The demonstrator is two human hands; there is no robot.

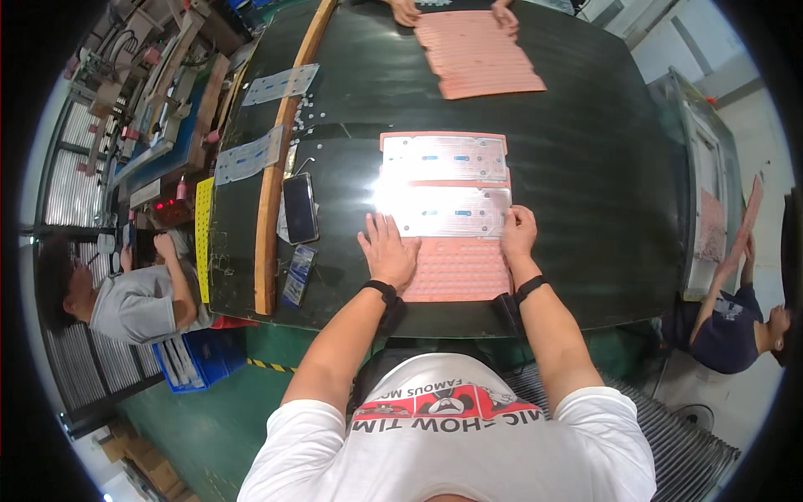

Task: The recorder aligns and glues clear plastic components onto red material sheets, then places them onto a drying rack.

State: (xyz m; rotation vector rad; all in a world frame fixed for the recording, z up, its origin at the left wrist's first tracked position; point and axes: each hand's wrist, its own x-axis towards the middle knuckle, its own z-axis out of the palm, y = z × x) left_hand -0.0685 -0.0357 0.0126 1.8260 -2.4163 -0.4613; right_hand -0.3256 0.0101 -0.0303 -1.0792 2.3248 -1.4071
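Observation:
A pink, textured board (460,272) lies before me on the dark green table. Two whitish, shiny printed sheets with blue marks rest on it, an upper sheet (447,159) and a lower sheet (460,214). Glare washes out their left side. My left hand (390,253) is spread flat at the lower sheet's near left corner, fingertips touching its edge. At the right end of the same sheet, my right hand (519,234) has its fingers bent in a pinch on the edge. The fingertips there are partly hidden.
Left of the board are a phone (299,209), a small blue packet (299,274) and a long wooden bar (278,167). More clear sheets (249,157) lie across the bar. Across the table, another person's hands (406,12) touch a pink board (478,54). Co-workers sit at both sides.

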